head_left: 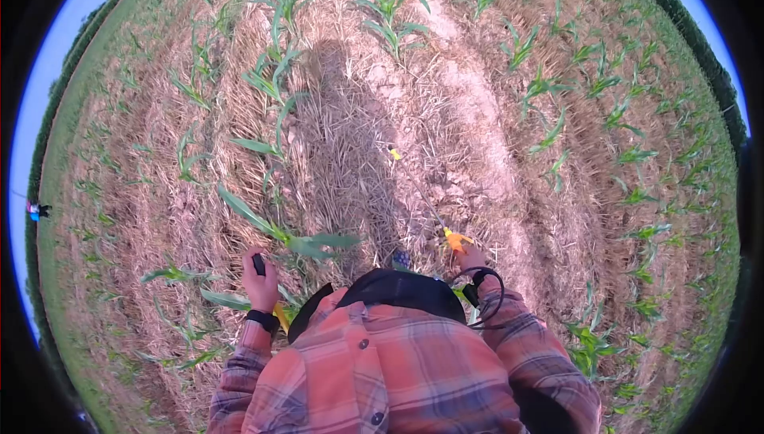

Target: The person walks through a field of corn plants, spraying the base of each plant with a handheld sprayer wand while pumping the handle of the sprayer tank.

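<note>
My right hand (472,258) is closed around the orange trigger handle of a spray wand (456,240). Its thin lance slants forward and left to a yellow nozzle (395,154) low over the straw. From the handle a black hose (502,297) loops back past my wrist. On the other side, my left hand (261,284) wraps round a black grip (259,264), with a yellow bar (281,316) showing beside that wrist. Just ahead of it leans a young corn plant (278,232), its broad leaves spread toward my middle.
Rows of young corn plants (387,5) run ahead on both sides. Dry straw (342,155) covers much of the soil, with a bare dirt strip (477,107) right of centre. At far left a distant person (33,209) stands near the field's edge.
</note>
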Motion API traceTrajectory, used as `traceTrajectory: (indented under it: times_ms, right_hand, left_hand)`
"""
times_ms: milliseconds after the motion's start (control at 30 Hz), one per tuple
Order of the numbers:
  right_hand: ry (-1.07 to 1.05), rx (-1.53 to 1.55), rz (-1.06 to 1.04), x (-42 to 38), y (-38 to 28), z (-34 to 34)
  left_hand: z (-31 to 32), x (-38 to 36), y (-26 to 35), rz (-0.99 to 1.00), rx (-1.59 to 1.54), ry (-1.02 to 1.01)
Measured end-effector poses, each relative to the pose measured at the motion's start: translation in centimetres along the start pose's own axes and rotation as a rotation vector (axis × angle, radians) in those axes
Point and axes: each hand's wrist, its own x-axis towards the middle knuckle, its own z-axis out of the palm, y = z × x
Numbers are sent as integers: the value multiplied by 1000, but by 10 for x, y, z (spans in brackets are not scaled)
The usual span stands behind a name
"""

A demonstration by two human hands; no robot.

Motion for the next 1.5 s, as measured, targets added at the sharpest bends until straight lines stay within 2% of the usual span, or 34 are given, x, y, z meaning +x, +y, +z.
traceTrajectory:
  times_ms: [67,100,133,200,233,267,333,433,500,567,600,633,733,800,833,967,1033,1067,1133,1167,1200,1267,1300,1333,1367,1400,1433,1500]
  right_hand:
    - [162,334,100,25,28,6]
    - [82,429,255,-4,-26,-46]
    - [82,431,255,8,-12,-43]
    - [266,599,320,35,19,-34]
    - [185,775,391,33,14,-51]
    - [182,772,388,33,11,-60]
    - [362,880,425,36,14,-72]
    - [392,894,424,42,21,-80]
    - [453,925,433,46,14,-84]
    - [420,914,446,51,0,-86]
    - [390,912,459,53,-10,-85]
    - [378,913,432,58,-18,-81]
    - [313,601,468,81,-40,-65]
    - [248,564,372,102,-51,-45]
    - [227,404,295,133,-17,-14]
    - [60,350,150,150,-104,-19]
    - [-144,55,31,152,-164,-36]
    - [-143,50,30,161,-175,-33]
    - [-277,-45,-190,173,-200,-29]
    - [-340,-17,-218,178,-210,-30]
    - [-336,-20,-215,178,-229,-34]
    - [-468,-105,-285,183,-263,-40]
    - [-523,-174,-379,192,-271,-41]
    - [-519,-174,-373,200,-277,-41]
    - [-551,-174,-484,207,-283,-40]
    - [-585,-171,-597,214,-285,-39]
    - [-629,-198,-528,220,-286,-37]
    - [-672,-245,-521,233,-292,-41]
  left_hand:
    - [0,7,6,16,18,10]
    - [-1,11,3,35,-4,19]
    - [0,14,3,53,-27,30]
    - [-6,15,32,21,-74,49]
    - [-11,15,49,51,-94,71]
    - [-14,17,59,83,-117,94]
    - [-32,16,58,105,-82,103]
    - [-32,26,73,203,-55,168]
    - [-21,42,66,82,-92,82]
    - [14,68,52,42,-26,37]
    - [36,84,17,136,-2,50]
    - [51,94,11,47,-1,-26]
    - [80,123,2,74,-8,-62]
    - [86,142,-11,59,-13,-37]
    - [87,151,-15,50,-9,-29]
    - [88,187,-22,-69,-7,-18]
    - [86,205,-28,-87,44,-32]
    - [86,213,-32,-89,40,-30]
    - [83,230,-35,-5,-41,17]
    - [78,236,-36,-120,-103,-41]
    - [73,243,-31,-119,-109,-44]
    - [60,258,-19,28,-133,39]
    - [47,260,-17,-158,-216,-43]
    - [32,263,7,-106,-214,-9]
    - [21,264,4,69,-214,62]
    - [9,262,9,-48,-299,89]
    - [-3,261,16,-98,-392,121]
    - [-16,263,16,-125,-377,132]
